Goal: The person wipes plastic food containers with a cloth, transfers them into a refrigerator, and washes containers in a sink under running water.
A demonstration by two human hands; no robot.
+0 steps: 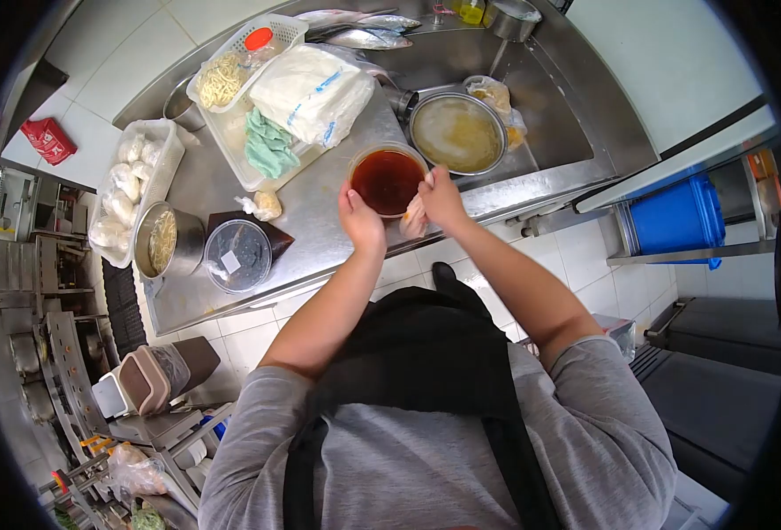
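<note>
A clear round tub (388, 181) of dark red-brown liquid is at the front edge of the steel counter. My left hand (361, 221) grips its left side, thumb near the rim. At the tub's right side, my right hand (443, 201) is closed on a crumpled, pale pinkish cloth or bag (414, 219) that hangs down; its exact kind is unclear. The right fingers are close to the rim, and I cannot tell if they bear on it. Just beyond my right hand stands a round metal pot (457, 132) of cloudy yellowish liquid.
On the counter are a wrapped white pack (313, 93), a green cloth (269, 144), a lidded tub (238, 255), a metal pot (168, 240) and a basket of bagged items (130, 190). Whole fish (364, 37) lie at the back, beside the sink (554, 115).
</note>
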